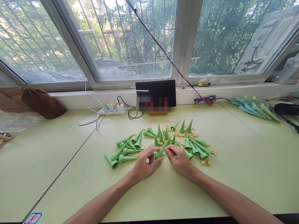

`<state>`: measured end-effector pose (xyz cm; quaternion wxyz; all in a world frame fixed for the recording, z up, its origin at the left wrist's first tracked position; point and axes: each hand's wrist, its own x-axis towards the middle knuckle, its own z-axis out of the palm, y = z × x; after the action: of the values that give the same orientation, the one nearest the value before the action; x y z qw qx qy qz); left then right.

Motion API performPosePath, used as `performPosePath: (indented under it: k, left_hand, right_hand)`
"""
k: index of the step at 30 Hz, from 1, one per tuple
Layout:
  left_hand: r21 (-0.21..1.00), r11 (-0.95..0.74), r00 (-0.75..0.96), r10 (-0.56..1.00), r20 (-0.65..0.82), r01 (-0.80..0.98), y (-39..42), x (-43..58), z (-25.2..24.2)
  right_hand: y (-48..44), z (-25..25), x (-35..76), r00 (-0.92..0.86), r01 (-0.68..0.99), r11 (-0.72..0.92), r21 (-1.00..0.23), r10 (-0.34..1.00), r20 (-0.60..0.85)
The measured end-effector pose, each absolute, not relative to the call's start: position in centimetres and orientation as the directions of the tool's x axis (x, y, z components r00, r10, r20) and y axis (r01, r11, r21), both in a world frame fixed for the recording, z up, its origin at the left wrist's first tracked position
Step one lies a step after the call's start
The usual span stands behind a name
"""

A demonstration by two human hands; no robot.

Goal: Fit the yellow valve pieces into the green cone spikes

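Observation:
A green plastic watering spike (163,149) is held between the thumb and fingers of my left hand (147,161), its point tilted up to the right. Close against that spike, my right hand (178,158) is closed in a pinch; whatever lies between its fingertips is hidden. Many more green spikes (128,158) with ribbed caps lie around both hands, and some stand point up. Small yellow valve pieces (208,161) are scattered among them, mostly behind and to the right of my right hand.
A dark tablet (155,93) stands at the back by the window sill. Left of it are a white power strip (113,109) and loose cables. Wrapped green and blue-green items (257,107) lie at the back right; a brown bag (43,102) sits back left.

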<state>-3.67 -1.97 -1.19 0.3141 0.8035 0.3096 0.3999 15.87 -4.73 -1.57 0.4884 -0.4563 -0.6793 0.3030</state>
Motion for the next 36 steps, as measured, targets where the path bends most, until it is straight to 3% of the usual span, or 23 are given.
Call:
performPosePath:
  k: [6, 11, 18, 26, 31, 36]
  left_hand:
    - [0.873, -0.4, 0.427, 0.866, 0.259, 0.281, -2.1, -3.7, -1.0]
    - [0.947, -0.261, 0.361, 0.915, 0.181, 0.188, -2.1, -3.3, -0.1]
    - [0.966, -0.22, 0.37, 0.916, 0.158, 0.132, -2.3, -3.4, -0.1]
    - [0.923, -0.331, 0.422, 0.878, 0.225, 0.194, -2.1, -3.7, -1.4]
    - [0.813, -0.548, 0.451, 0.787, 0.42, 0.199, -2.0, -3.7, -1.3]
    - [0.721, -0.672, 0.499, 0.689, 0.525, 0.17, -2.3, -3.5, -0.8]
  right_hand:
    - [-4.7, -1.6, 15.7, -0.083, 0.142, 0.306, -0.941, 0.951, 0.297]
    - [-4.7, -1.9, 15.7, -0.109, 0.249, 0.413, -0.876, 0.911, 0.398]
    - [-4.5, -2.6, 15.8, -0.173, 0.431, 0.591, -0.682, 0.796, 0.581]
    - [-4.6, -2.9, 16.1, -0.213, 0.454, 0.619, -0.641, 0.774, 0.596]
    - [-4.9, -1.9, 16.0, -0.22, 0.373, 0.5, -0.782, 0.866, 0.449]
    - [-5.2, -1.5, 15.8, -0.279, 0.132, 0.266, -0.955, 0.934, 0.221]
